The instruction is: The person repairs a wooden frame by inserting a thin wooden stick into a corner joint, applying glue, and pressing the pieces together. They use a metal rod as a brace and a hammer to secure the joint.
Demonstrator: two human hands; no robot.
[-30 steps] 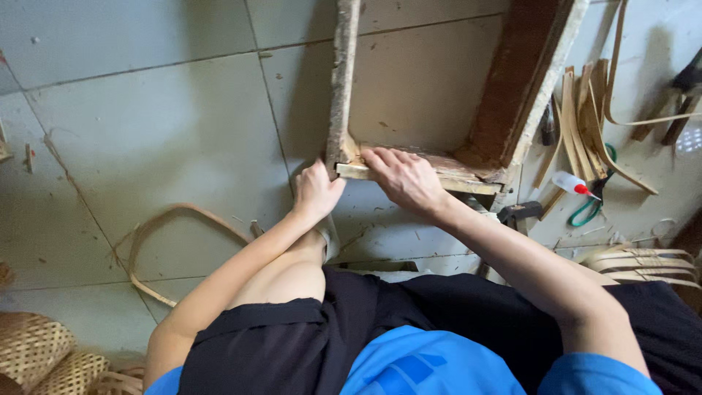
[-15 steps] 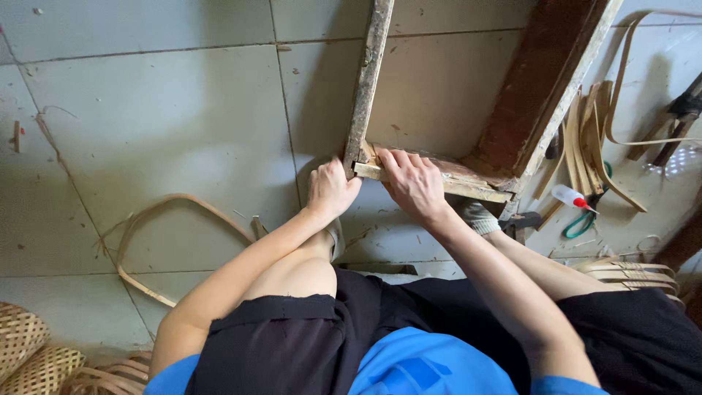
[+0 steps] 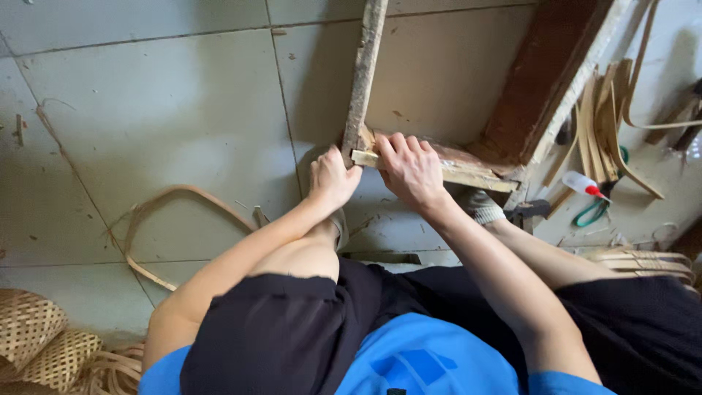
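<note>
Both hands are set at the near corner of a rough wooden frame point(image 3: 363, 80) that stands on the tiled floor point(image 3: 146, 110). The left hand point(image 3: 330, 179) is curled into a loose fist just below that corner, its knuckles pressed against the end of a pale bamboo strip point(image 3: 439, 170) which is laid along the frame's lower rail. The right hand point(image 3: 411, 170) is spread flat over the same strip, fingers pointing up toward the corner, so that the strip is pinned against the rail (whether the fingers are wrapped under it cannot be told). The two hands are nearly touching, thumb beside thumb.

A darker, wider board point(image 3: 545, 80) is seen forming the frame's right side, slanting up and away. Beyond it, to the right, a bundle of bamboo slats point(image 3: 607, 117) is heaped on the floor, with a small white bottle with a red tip point(image 3: 583, 183) and green-handled scissors point(image 3: 592, 214) just beside it. A looped bamboo strip point(image 3: 164, 201) is lying on the tiles to the left, well apart from the hands, and woven baskets point(image 3: 36, 336) are visible at the lower left corner.
</note>
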